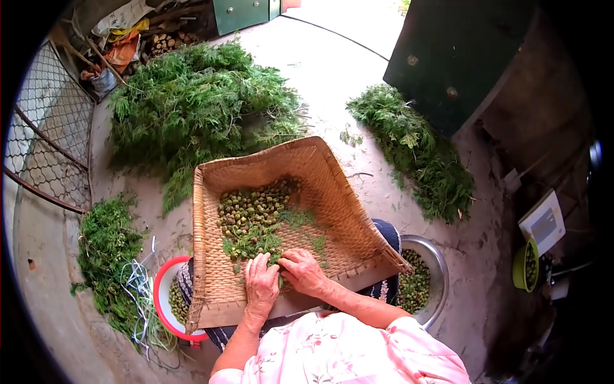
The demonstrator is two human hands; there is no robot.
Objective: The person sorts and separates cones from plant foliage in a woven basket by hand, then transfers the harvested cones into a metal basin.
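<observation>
A woven basket [217, 294] rests tilted across my lap, its high back wall facing away from me. Inside, small green-brown cones [246, 211] lie heaped on the left, mixed with bits of feathery green leaf [297, 219]. At the basket's near side, my left hand [261, 281] has its fingers curled down on a green sprig [265, 246]. Close beside it, my right hand [302, 272] pinches at the same greenery, its fingertips nearly touching the left hand's. The fingers partly hide what they hold.
A red-rimmed basin [158, 291] stands left of my legs and a metal basin [441, 275] right, both holding cones. Cut evergreen branches [198, 96] are piled ahead, with more branches [422, 147] by the dark green door [457, 57]. Plastic strings [142, 281] lie at left.
</observation>
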